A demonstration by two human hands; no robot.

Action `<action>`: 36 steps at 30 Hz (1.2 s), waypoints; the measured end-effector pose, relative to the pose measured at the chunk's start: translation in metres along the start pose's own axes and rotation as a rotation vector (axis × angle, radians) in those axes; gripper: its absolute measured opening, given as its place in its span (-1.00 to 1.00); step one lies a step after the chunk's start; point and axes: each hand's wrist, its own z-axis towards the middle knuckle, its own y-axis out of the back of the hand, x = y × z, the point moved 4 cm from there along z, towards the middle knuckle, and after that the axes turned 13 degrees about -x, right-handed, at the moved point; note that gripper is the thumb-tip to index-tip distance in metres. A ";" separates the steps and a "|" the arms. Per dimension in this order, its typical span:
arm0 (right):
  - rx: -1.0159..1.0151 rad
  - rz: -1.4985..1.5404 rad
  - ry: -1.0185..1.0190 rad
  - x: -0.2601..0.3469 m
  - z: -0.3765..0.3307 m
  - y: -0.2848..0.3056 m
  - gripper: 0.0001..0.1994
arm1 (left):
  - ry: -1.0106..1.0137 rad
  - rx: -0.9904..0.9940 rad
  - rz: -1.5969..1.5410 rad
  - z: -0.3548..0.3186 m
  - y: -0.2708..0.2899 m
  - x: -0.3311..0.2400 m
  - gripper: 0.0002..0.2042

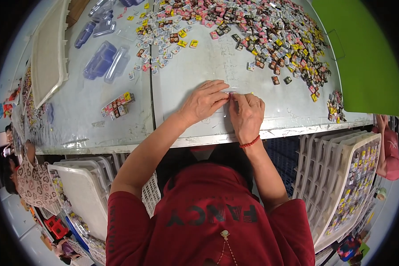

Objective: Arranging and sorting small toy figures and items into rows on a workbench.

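Observation:
Both my hands meet over the near middle of the white table point(181, 84). My left hand point(204, 101) has its fingers bent together, the tips at the left end of a small purplish piece point(230, 94). At its right end my right hand point(247, 111), with a red bead bracelet on the wrist, pinches with thumb and fingers. The fingers cover most of the piece, so its kind cannot be made out. Left of my left forearm lies a clear pack of small coloured boxes point(118, 106).
A wide heap of small coloured boxes point(270, 31) covers the far side. Clear bluish plastic trays point(101, 60) and a white tray point(51, 48) lie at left. A green sheet point(363, 57) is at right. White crates point(328, 177) stand below the table edge.

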 end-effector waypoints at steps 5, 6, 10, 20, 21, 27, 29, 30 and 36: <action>-0.035 -0.014 0.053 0.003 -0.003 -0.001 -0.83 | 0.000 -0.002 -0.005 -0.002 0.003 0.000 -0.85; -0.056 0.008 0.057 0.002 -0.005 -0.002 -0.83 | 0.003 0.003 -0.020 -0.001 0.003 0.000 -0.84; 0.041 -0.003 0.079 0.000 0.002 -0.002 -0.84 | -0.023 -0.009 0.009 0.000 0.002 -0.002 -0.84; 0.127 -0.136 0.213 0.012 -0.019 0.002 -0.70 | -0.034 -0.030 0.008 -0.003 0.002 0.001 -0.84; 0.123 -0.138 0.216 0.009 -0.017 0.002 -0.70 | -0.024 -0.008 0.006 -0.002 0.002 0.001 -0.82; 0.146 0.278 -0.149 -0.020 -0.005 -0.001 -0.83 | 0.426 0.084 -0.199 0.008 0.007 0.001 -0.75; 0.059 0.289 -0.152 -0.023 -0.007 0.001 -0.86 | 0.545 0.094 -0.270 0.013 0.012 0.008 -0.75; 0.025 0.255 -0.126 -0.023 -0.003 0.003 -0.87 | 0.410 0.044 -0.211 0.018 0.019 0.010 -0.77; 0.110 0.270 0.141 -0.008 0.061 -0.033 -0.81 | 0.047 -0.218 0.394 0.063 0.081 0.104 -0.85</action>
